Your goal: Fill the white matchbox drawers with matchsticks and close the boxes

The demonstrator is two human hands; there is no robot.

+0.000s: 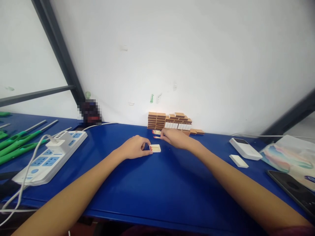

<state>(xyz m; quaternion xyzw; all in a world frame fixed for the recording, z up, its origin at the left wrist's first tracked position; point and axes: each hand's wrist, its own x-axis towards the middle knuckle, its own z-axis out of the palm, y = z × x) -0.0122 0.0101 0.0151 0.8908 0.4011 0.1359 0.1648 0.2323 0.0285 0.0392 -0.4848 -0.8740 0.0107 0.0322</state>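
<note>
My left hand (136, 147) grips the left end of a small white matchbox tray (158, 150) between thumb and fingers. Inside the tray lie several red-tipped matches (154, 148). Just beyond it, my right hand (171, 137) has its thumb and fingers pinched on a match (157, 137), whose red head points left. A small pile of loose matches (156, 131) rests on the blue table beside those fingertips. Behind the right hand, matchboxes (156, 121) stand stacked against the wall, with several white trays (171, 125) among them partly covered by that hand.
On the left are a white power strip (73, 139) with a plugged-in cable and green long-necked lighters (22, 141). To the right lie a white device (244, 149), a small white block (238, 161), a dark phone (292, 188) and a plastic packet (287, 155).
</note>
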